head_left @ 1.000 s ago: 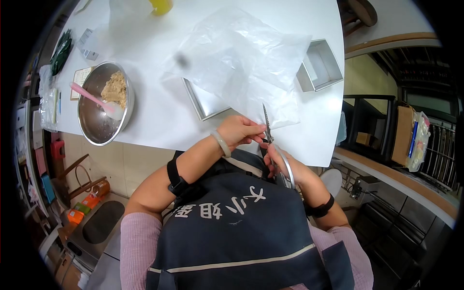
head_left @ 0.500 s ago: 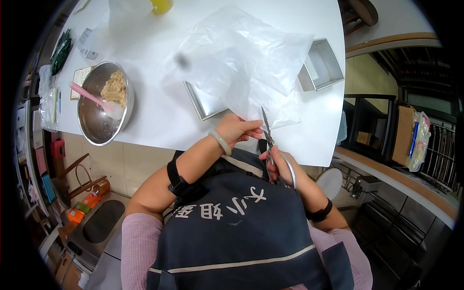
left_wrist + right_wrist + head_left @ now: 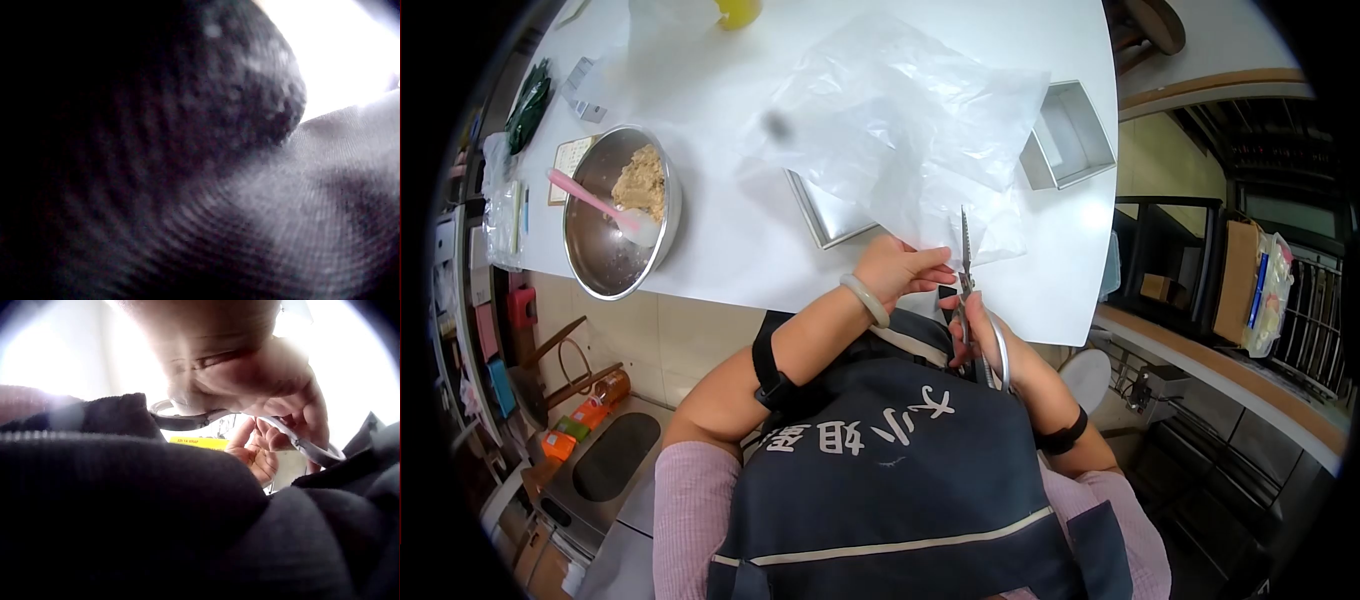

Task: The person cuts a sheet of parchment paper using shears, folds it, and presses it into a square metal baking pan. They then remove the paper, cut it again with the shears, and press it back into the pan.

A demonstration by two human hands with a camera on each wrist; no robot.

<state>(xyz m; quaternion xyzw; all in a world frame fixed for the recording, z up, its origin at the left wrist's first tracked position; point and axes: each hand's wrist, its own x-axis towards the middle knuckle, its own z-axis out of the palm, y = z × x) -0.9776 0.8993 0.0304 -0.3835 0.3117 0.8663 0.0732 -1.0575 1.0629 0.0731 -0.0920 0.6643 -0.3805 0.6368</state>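
In the head view a thin, crumpled clear plastic sheet (image 3: pixel 890 120) lies spread over the table. My left hand (image 3: pixel 897 270), with a pale bangle at the wrist, pinches its near edge between thumb and fingers. Metal scissors (image 3: pixel 966 245) with a serrated blade point away from me just right of those fingertips, overlapping the sheet's edge. Their handles sit in my right hand (image 3: pixel 990 330), whose fingers curl round them. The right wrist view shows the curved handle (image 3: pixel 284 430) below the right hand, the left fingers (image 3: pixel 253 453) beyond. Dark cloth fills most of the left wrist view.
One rectangular metal tin (image 3: pixel 825 215) lies partly under the sheet; another tin (image 3: pixel 1070 135) stands at the right. On the left, a steel bowl (image 3: pixel 590 255) holds a tan mixture (image 3: pixel 640 185) and a pink-handled spatula (image 3: pixel 585 193). A yellow object (image 3: pixel 738 12) is at the far edge.
The scissors have swung from leaning left to nearly straight away from me, their tip shifting right. The left hand has moved slightly right, still at the sheet's edge.
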